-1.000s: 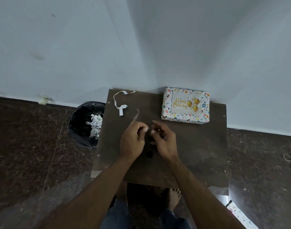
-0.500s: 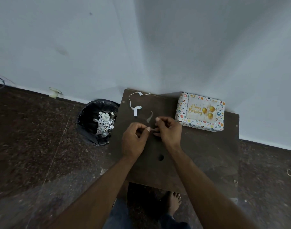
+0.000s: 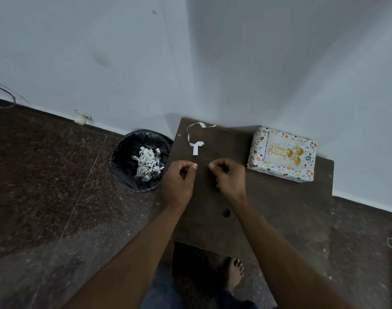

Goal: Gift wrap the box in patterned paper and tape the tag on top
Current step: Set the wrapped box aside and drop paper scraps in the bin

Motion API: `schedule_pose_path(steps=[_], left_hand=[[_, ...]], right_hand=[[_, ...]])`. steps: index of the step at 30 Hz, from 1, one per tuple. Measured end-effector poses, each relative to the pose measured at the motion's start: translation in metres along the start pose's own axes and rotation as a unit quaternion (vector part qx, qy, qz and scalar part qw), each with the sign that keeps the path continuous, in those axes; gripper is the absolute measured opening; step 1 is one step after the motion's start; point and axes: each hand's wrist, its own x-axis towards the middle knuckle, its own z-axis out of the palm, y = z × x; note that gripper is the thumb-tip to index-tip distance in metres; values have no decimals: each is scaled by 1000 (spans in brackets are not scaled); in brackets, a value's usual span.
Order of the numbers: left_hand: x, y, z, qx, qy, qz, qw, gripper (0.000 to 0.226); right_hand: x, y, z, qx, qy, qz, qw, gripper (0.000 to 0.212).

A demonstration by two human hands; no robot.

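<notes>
The box (image 3: 260,152), wrapped in white patterned paper, lies at the back right of the dark wooden table (image 3: 279,208). A "Happy Birthday" tag (image 3: 284,150) with gold balloons lies flat on its top. My left hand (image 3: 178,181) and my right hand (image 3: 229,177) hover over the table's middle, left of the box. Their fingers are curled and the fingertips pinch toward each other. A thin clear tape strip (image 3: 202,163) seems stretched between them, barely visible.
A curled white paper strip (image 3: 195,150) lies on the table's back left. A black-lined bin (image 3: 123,157) holding patterned paper scraps (image 3: 148,163) stands on the floor to the left. The table has a round hole (image 3: 226,212). A bare foot (image 3: 234,273) shows below.
My hands have drawn slightly apart; before, their fingertips nearly touched. The tape end that stuck up beside my left hand no longer shows. The view has shifted left.
</notes>
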Motion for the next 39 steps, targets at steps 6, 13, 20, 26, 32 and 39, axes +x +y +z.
schedule_pose_path(steps=[6,13,20,26,32,39], left_hand=[[-14,22,-8,-173,-80,-150,970,18],[-18,26,-18,-221,-112,-164,955,16],[-3,14,-28,-197,-56,-167,964,10],[5,3,-38,-185,-15,-162,969,11],[11,4,-41,-181,11,-172,968,10],[14,7,-40,-158,6,-144,977,9]], right_hand=[[-41,-9,8,235,-69,22,969,13],[-31,-14,21,241,-12,58,969,9],[-10,-18,19,137,-25,-6,990,14],[31,-34,34,-200,-13,-143,969,38],[37,-27,36,-252,-13,-120,960,29],[28,-24,32,-145,-20,-148,978,8]])
